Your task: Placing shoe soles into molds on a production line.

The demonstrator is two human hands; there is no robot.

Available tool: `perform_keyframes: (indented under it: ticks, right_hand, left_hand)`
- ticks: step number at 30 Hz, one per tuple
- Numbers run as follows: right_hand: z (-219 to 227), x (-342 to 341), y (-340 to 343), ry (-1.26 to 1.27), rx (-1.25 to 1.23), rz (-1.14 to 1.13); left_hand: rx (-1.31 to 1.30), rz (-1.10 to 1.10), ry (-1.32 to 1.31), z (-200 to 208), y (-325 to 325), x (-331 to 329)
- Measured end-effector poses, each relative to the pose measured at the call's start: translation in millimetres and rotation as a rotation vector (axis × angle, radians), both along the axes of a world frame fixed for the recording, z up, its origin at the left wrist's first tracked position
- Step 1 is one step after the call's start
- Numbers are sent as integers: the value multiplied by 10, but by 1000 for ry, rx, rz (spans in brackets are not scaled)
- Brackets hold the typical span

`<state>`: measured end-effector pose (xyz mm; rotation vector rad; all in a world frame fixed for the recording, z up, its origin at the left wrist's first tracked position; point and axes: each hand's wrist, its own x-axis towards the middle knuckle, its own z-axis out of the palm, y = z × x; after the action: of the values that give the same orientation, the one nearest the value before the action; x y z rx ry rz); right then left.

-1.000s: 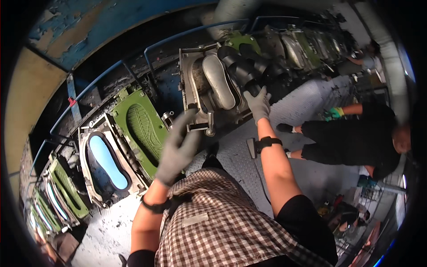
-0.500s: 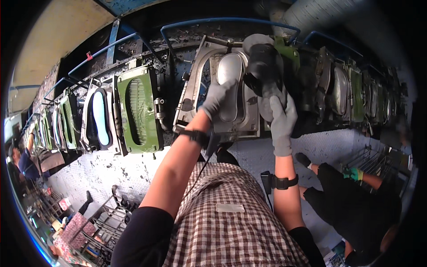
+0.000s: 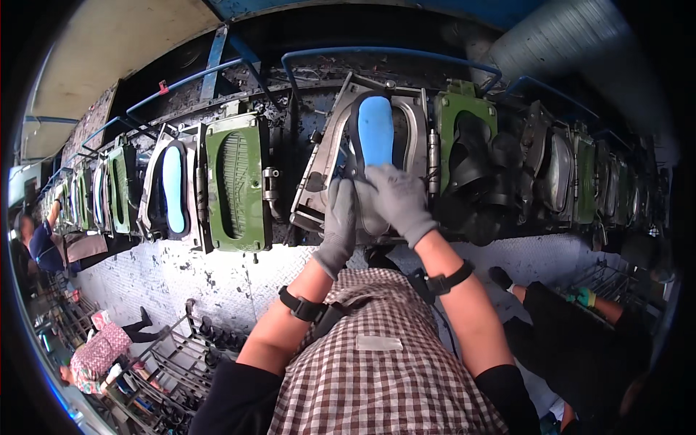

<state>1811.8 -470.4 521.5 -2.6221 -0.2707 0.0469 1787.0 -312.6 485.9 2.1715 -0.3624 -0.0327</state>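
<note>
A black-edged blue insole [image 3: 375, 130] lies over the foot-shaped metal form in the open metal mould [image 3: 330, 138] before me. Both my hands wear grey gloves and meet at the insole's near end. My left hand [image 3: 338, 221] is closed at the near left edge, its fingers bent upward against the piece. Curled over the near end from the right is my right hand [image 3: 400, 203]. The gloves hide that end and their exact grip. Black strapped sandal parts [image 3: 475, 163] rest on the green mould half [image 3: 446, 112] to the right.
Another green mould half [image 3: 235, 181] and a mould with a light blue insole [image 3: 172, 188] stand left. More moulds continue right. A blue rail [image 3: 384, 51] runs behind. A co-worker in black [image 3: 573, 341] is at lower right; a metal rack [image 3: 174, 362] stands lower left.
The metal form was bare, with my left hand on it and a dark piece in my right. Now the blue insole covers it, and both hands are together at its near end.
</note>
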Motion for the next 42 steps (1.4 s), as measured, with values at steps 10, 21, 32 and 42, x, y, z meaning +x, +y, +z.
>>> perform_keyframes:
  ticks: [10, 21, 32, 42]
  right_hand:
    - [-455, -278, -140, 153, 180, -340]
    - [-306, 206, -146, -47, 286, -552]
    - [361, -930, -1528, -583, -6, -818]
    - [-59, -1267, -2880, -208, 399, -1062]
  left_hand:
    - [-825, 406, 940, -52, -216, 596]
    - [-778, 300, 799, -148, -501, 1160]
    - [23, -28, -89, 212, -954, 909]
    - [-480, -321, 587, 62, -2442, 809]
